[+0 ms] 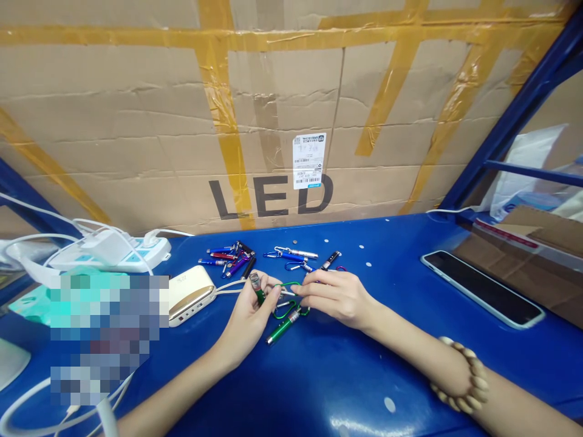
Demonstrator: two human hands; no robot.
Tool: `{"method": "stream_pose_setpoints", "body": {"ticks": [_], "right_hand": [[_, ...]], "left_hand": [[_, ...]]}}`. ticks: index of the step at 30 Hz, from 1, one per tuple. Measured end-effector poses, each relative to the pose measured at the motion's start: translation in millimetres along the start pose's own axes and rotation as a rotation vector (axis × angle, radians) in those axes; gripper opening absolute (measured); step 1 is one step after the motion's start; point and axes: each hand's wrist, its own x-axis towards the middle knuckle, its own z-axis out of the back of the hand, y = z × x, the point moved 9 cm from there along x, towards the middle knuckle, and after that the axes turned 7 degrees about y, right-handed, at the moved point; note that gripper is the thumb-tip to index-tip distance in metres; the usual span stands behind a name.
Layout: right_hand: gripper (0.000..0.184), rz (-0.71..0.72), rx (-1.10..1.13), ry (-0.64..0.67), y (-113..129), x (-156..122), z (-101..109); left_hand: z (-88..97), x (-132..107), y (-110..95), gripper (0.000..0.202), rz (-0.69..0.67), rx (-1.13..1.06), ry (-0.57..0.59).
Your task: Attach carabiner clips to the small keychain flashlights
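My left hand is closed around a small green keychain penlight, its silvery end pointing up. From that hand a green carabiner reaches across to my right hand, whose fingertips pinch its far end. Just below the hands, a second green penlight with its own carabiner lies on the blue table. A pale cable runs from the white power bank behind my left fingers; where it ends is hidden.
Behind the hands lie several blue, red and black penlights, with more blue and silver ones to their right. A white power strip stands at left. A phone rests at right beside a cardboard box. A large carton closes off the back.
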Motion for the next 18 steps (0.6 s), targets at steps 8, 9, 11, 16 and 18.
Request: {"method": "stream_pose_setpoints", "body": {"ticks": [8, 9, 11, 16, 18], "right_hand": [[0.012, -0.172, 0.246, -0.026, -14, 4, -2], [0.015, -0.232, 0.269, -0.018, -18, 3, -4], [0.026, -0.365, 0.331, 0.02, -27, 0, -10], [0.025, -0.477, 0.549, 0.024, -31, -4, -21], [0.02, -0.535, 0.623, -0.017, -34, -4, -22]], "left_hand": [[7.7, 2, -5, 0.03, -0.048, 0.002, -0.064], [8.4, 2, -5, 0.029, -0.054, 0.005, -0.07], [8.9, 1, -6, 0.029, -0.068, -0.002, -0.077], [5.6, 1, -7, 0.031, -0.083, -0.012, -0.056], [4.6, 1, -6, 0.029, -0.075, 0.013, -0.043]]}}
